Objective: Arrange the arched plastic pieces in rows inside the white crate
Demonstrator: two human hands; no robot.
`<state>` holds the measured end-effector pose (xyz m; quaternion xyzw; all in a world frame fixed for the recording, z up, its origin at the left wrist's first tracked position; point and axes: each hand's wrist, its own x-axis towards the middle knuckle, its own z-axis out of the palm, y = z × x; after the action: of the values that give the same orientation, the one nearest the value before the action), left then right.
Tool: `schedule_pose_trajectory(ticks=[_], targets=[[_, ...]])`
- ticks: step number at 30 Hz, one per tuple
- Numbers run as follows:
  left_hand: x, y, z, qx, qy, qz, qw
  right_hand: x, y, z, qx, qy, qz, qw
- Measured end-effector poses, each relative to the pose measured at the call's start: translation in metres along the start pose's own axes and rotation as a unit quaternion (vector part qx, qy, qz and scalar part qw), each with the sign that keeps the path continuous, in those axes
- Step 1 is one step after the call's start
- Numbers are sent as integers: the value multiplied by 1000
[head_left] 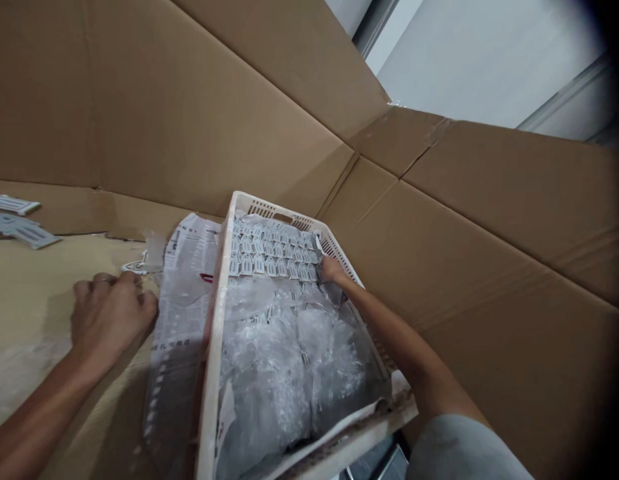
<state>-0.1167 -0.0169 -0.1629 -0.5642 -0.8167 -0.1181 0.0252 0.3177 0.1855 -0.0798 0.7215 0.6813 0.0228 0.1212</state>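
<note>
A white plastic crate (215,340) stands tilted in my view, holding rows of small white and grey tag-shaped pieces (269,257). Clear plastic film (282,347) covers the nearer part of its contents. Inside the crate's right side, my right hand (333,268) is closed on the edge of the film beside the rows; its fingertips are partly hidden. My left hand (112,307) rests on the pale tabletop (59,280) left of the crate, fingers curled under, so whatever they hold is hidden. Just beyond it lies a small white piece (134,267) with a scrap of clear plastic (154,250).
Tall cardboard walls (199,113) enclose the back and right. Printed paper under plastic (182,313) lies between my left hand and the crate. A few loose white-and-grey pieces (27,230) lie at the far left. More clear film (22,373) is at the lower left.
</note>
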Motion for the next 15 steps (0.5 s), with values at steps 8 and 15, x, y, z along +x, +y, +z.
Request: schedule_pose_trajectory(ticks=[8,15], targets=[[-13,10,-7,-45,38,27,998,-8,-2,4,-6,33,-14,999],[0,5,10,-67,65,38,995,-29,-38,-35,34,139,-111,983]])
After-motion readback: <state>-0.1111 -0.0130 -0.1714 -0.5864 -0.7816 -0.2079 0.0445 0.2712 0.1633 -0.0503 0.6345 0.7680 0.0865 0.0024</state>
